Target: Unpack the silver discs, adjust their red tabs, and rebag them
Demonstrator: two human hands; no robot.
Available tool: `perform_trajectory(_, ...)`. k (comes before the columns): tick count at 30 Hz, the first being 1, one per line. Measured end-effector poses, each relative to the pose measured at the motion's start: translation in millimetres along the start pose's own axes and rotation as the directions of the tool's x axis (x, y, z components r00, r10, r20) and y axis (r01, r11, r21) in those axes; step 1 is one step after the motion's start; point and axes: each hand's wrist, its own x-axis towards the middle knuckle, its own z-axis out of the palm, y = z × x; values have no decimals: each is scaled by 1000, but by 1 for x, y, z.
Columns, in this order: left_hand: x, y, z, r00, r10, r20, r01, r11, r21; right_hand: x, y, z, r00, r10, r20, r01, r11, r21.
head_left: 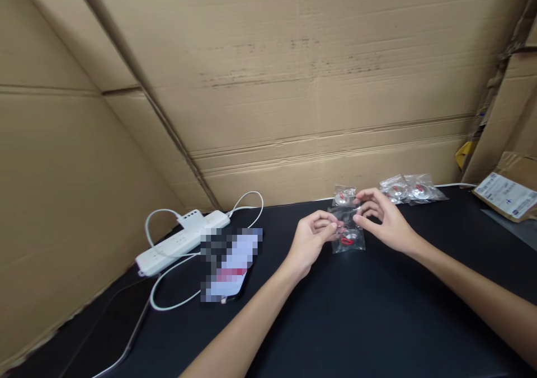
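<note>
Two bare hands meet over a black tabletop (377, 311) walled in by cardboard (293, 87). The left hand (312, 238) and right hand (384, 221) both pinch a small clear bag (348, 234) by its upper part, fingertips closed on the plastic, the hands close together with the bag between them. The bag hangs just above the tabletop near the back wall, its long axis running roughly up and down in the head view, its lower end toward the camera. Inside, near that lower end, sits a round silvery piece with a red mark (347, 239); what the piece is cannot be told.

Just behind the hands a second bag (344, 195) lies flat with a like round piece in it. Further right, near the wall, a small heap of bags (411, 189) rests on the tabletop, well apart from the hands. At far right a brown parcel (509, 190) with a white label sits at the tabletop's edge.

To the left lies a white power strip (180, 241), its long axis slanting toward the back wall, a white cable (168, 302) looping from it. Beside it a phone (230, 266) lies face up, its screen blurred.
</note>
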Motion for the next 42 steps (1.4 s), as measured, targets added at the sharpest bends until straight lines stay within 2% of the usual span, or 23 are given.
perform_trajectory(2,0,-1,0,999,-26,-35,25,999,-28,1,5,-5,997,76,28,-76,997,5)
perform_trajectory(3,0,-1,-1,998,-29,-48,27,999,-40,2,8,-8,989,118,86,-117,993,-11)
perform_trajectory(6,1,-1,-2,998,-23,-67,18,997,-71,2,16,-13,933,209,293,-185,977,-107)
perform_trajectory(8,2,-2,-4,998,-35,-61,30,996,-81,1,18,-14,909,232,346,-192,971,-146)
perform_trajectory(11,4,-3,-8,996,-85,-24,84,996,-32,0,20,-12,909,236,344,-194,969,-151)
perform_trajectory(15,8,-5,-15,994,-107,8,105,987,123,1,20,-12,915,234,328,-198,970,-141)
perform_trajectory(19,9,-6,-18,995,-74,64,60,978,200,1,23,-12,917,245,316,-218,969,-120)
perform_trajectory(25,9,-12,-15,999,-16,51,2,967,255,0,25,-11,911,252,326,-243,968,-68)
perform_trajectory(29,9,-13,-14,998,-26,64,11,973,230,0,27,-11,909,255,329,-255,966,-42)
perform_trajectory(34,9,-9,-13,998,-28,50,20,987,161,1,27,-10,935,236,265,-245,969,1)
perform_trajectory(42,6,-5,-9,998,-31,46,24,988,150,-1,25,-4,945,233,227,-244,970,20)
